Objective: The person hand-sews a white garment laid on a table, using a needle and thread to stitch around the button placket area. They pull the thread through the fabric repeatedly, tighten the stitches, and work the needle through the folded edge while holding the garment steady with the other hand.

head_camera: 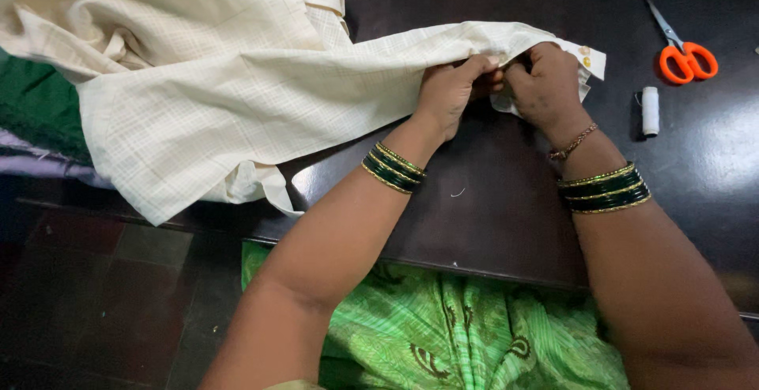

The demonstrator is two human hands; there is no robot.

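Two hands are pinching the cuff end of a cream checked shirt sleeve on a dark worktop.

The left hand [449, 90] and the right hand [545, 86] are meeting at about 12 o'clock from the person, both with fingers [484, 64] clamped together on the sleeve cuff [571, 52] of the cream shirt [205, 82], which is lying spread from the cuff out toward 10 o'clock across the worktop [490, 208]. The cuff is showing small gold buttons at its edge. A white thread spool [650, 110] is lying near the right hand toward 2 o'clock, and orange-handled scissors [681, 52] are lying beyond it, apart from the cloth. Both wrists are wearing green and gold bangles [605, 190]. Green patterned fabric [466, 335] is covering the lap at 6 o'clock.
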